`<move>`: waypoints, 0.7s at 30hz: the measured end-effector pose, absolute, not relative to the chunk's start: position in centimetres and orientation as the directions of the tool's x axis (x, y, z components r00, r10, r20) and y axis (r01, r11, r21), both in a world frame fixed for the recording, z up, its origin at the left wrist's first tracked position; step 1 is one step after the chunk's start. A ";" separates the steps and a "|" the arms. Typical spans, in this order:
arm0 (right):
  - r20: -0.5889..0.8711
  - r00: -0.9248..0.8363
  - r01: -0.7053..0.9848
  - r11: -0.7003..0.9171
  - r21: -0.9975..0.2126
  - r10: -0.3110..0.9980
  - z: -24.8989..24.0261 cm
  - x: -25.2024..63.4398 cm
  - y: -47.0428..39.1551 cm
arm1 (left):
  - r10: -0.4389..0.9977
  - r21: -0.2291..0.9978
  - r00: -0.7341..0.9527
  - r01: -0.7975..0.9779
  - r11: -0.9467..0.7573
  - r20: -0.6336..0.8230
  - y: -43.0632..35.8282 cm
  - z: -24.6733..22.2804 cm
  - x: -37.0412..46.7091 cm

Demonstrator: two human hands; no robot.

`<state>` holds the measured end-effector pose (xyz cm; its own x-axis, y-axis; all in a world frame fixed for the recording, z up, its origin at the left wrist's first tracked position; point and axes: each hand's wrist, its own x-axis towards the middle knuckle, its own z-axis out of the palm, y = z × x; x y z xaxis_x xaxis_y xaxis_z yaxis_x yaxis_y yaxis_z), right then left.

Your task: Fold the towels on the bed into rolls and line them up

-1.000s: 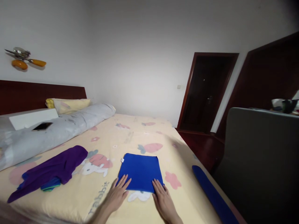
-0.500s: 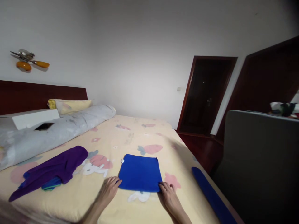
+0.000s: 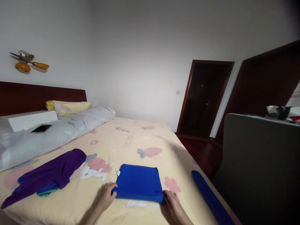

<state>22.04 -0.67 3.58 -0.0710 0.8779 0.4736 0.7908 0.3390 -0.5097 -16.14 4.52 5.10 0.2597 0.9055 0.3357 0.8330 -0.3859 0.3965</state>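
A blue cloth (image 3: 139,181) folded into a rough square lies on the patterned bed sheet (image 3: 126,142), a small white tag at its left edge. Its near edge is turned over in a narrow strip. My left hand (image 3: 107,195) pinches the near left corner. At the near right corner, the fingers of my right hand (image 3: 172,201) are closed on the same cloth. To the left lies a crumpled purple garment (image 3: 56,168) with blue and green striped cloth (image 3: 47,189) under it. A long blue strip of cloth (image 3: 208,193) runs along the bed's right edge.
A grey rolled bundle (image 3: 77,123) crosses the upper left of the bed, with a phone (image 3: 41,128) and a white box (image 3: 32,120) on it. Behind are a yellow pillow (image 3: 71,108) and dark headboard (image 3: 42,95). A grey panel (image 3: 255,162) stands at right.
The cloth's near edge has been raised and turned over by both hands, and the cloth sits slightly nearer. The view has shifted slightly.
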 end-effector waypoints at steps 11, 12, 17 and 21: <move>0.544 -0.105 0.925 0.283 -0.255 0.833 2.2 17.3 3.7 | 0.853 0.095 0.261 0.937 -0.337 0.451 5.3 1.9 -11.2; 0.536 -0.186 0.901 0.361 -0.241 0.823 2.1 15.9 3.5 | 0.816 0.067 0.368 0.895 -0.440 0.446 4.9 1.7 -10.0; 0.419 -0.395 0.834 0.511 -0.210 0.818 1.0 11.9 2.7 | 0.738 0.035 0.593 0.772 -0.635 0.322 3.8 1.3 -6.0; 0.387 -0.399 0.840 0.501 -0.209 0.831 0.7 14.4 2.3 | 0.740 0.043 0.600 0.767 -0.640 0.304 4.3 2.1 -8.7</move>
<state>14.37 2.34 0.68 -0.3990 0.8311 0.3874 0.8402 0.5006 -0.2086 -8.69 4.29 2.06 0.5998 0.7400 0.3043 0.7674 -0.6397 0.0430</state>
